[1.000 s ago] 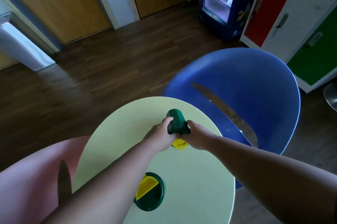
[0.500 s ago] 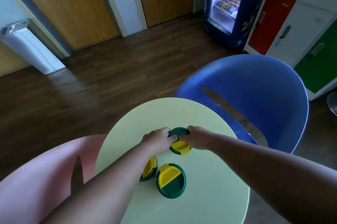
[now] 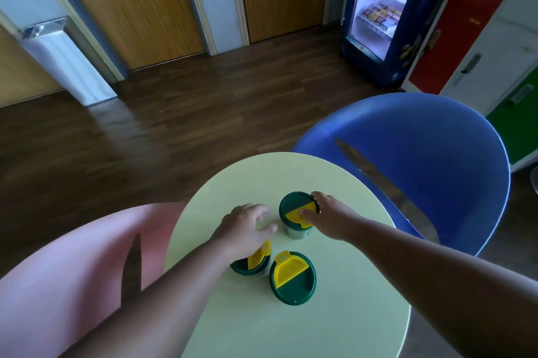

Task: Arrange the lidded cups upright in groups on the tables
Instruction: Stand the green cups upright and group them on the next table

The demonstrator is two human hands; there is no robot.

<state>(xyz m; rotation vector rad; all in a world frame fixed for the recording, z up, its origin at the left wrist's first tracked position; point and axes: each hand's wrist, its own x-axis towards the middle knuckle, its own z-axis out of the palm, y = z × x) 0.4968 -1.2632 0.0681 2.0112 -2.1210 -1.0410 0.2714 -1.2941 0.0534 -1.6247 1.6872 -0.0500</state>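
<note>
Round pale-green table [image 3: 334,328] filled the near field, flanked by a blue tub chair [image 3: 431,159] beyond the right forearm and a pink chair [image 3: 72,285] outboard of the left forearm.

Three lidded cups stood upright on the table, grouped close. Far cup [image 3: 297,213]: dark green lid with a yellow flip tab, pale body showing below. Right hand [image 3: 329,218] rested on its lid, thumb on the yellow tab, fingertips curled over the far rim; whether it gripped or only steadied, could not tell for certain, but contact looked like a light pinch at the lid edge. Near-right cup [image 3: 292,277] stood free, just behind both hands. Near-left cup [image 3: 251,263] sat partly hidden under the left wrist.

Left hand [image 3: 247,226] hovered just beside the far cup, fingers spread and relaxed, holding nothing; apart from the cup wall.

Handling judgement: cups looked like rigid plastic, light, probably empty, so easy to tip if nudged at the top. Lid appeared smooth and possibly slick; the flip tab could pop open if used as a hold. Better purchase would be round the body below the lid, or across the lid rim with thumb opposite fingers. Not fragile by the look. With three standing, this group appeared about complete.
</note>
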